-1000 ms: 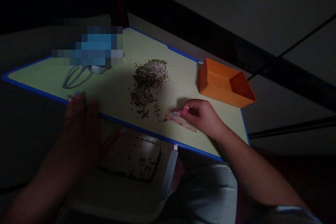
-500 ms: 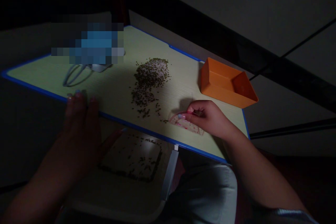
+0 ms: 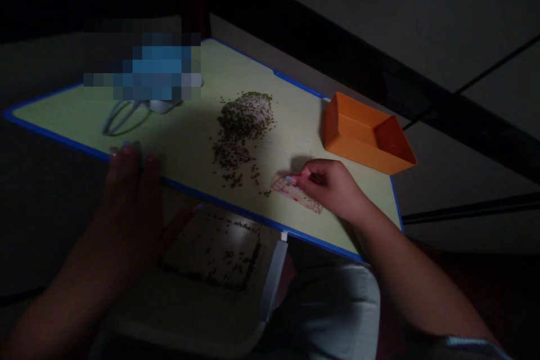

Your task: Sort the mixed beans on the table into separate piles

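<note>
Swivelled, the clear plastic ruler (image 3: 295, 194) sits pinched in our right hand (image 3: 331, 188); our left hand (image 3: 130, 180) lies spread; the seeds (image 3: 243, 126) remain heaped.

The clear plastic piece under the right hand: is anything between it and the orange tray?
Nothing visible: only bare tabletop lies between the clear plastic piece under the right hand and the orange tray; the dark seeds lie the other way.

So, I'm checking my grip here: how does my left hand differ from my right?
Your left hand lies open, its fingers spread over the board's near edge, while your right hand is curled, pinching a clear plastic piece. The left hand is in shadow; the right is in the light. Both have painted nails.
</note>
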{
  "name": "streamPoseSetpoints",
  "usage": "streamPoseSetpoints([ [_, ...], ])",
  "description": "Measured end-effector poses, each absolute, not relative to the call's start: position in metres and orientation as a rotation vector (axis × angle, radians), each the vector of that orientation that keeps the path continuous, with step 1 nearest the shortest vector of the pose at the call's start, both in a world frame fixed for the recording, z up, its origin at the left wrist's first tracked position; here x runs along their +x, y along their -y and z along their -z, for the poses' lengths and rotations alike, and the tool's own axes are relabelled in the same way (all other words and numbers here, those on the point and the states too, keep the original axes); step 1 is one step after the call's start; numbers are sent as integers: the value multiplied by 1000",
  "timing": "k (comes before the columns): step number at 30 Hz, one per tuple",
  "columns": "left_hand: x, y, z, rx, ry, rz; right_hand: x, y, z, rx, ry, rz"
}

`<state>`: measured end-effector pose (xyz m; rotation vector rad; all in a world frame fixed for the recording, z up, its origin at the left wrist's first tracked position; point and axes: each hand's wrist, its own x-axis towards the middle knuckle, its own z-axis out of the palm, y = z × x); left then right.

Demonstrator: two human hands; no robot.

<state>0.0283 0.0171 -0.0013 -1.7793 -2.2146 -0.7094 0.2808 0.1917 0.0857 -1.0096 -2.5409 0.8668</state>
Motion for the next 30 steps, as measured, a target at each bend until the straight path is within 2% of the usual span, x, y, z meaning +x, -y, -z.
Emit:
streamPoseSetpoints([
  [9, 28, -19, 0, -1776, 2263, 712, 281, -190, -87, -950, 2567, -962],
  [25, 29, -18, -2, -1791, 2238, 721, 276, -189, -84, -918, 2551, -913],
  [30, 29, -19, 0, -1785, 2233, 747, 277, -189, -84, -863, 2576, -1004],
])
